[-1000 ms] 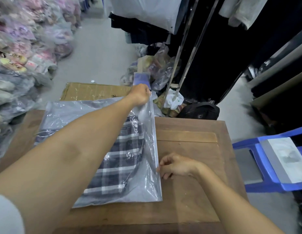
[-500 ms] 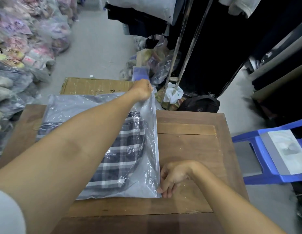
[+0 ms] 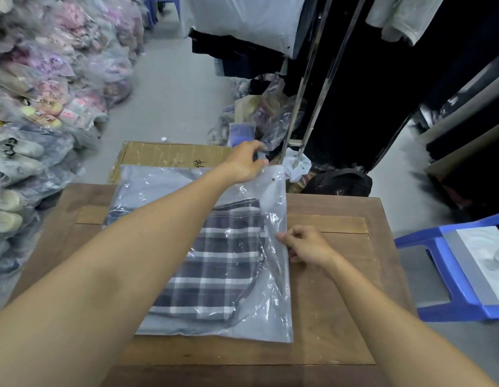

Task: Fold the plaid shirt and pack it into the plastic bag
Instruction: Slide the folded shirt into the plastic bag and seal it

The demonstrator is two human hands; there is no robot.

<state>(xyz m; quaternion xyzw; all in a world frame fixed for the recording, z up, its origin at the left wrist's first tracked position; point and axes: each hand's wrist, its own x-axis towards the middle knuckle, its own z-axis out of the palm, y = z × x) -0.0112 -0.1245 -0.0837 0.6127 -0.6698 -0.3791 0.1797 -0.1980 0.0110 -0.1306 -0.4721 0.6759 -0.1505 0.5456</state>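
Brown wood grain runs across the square tabletop [image 3: 334, 308], its surface scuffed and marked with a paler inset strip near the far edge. Flat on it lies the clear plastic bag [image 3: 273, 325], glossy and creased, with a frosted far flap carrying a small dark snap. Inside the bag sits the folded plaid shirt [image 3: 214, 263], soft cloth in grey-blue checks crossed by white lines, its rounded hem toward the bag's right side. The left hand [image 3: 244, 163] reaches over the bag and pinches the flap at the far right corner. The right hand [image 3: 307, 245] is curled, fingertips gripping the bag's right edge about midway along. Beyond the table lie a flattened cardboard box [image 3: 164, 155] and heaps of bagged goods [image 3: 47, 88]; a blue plastic stool [image 3: 454, 277] stands to the right.
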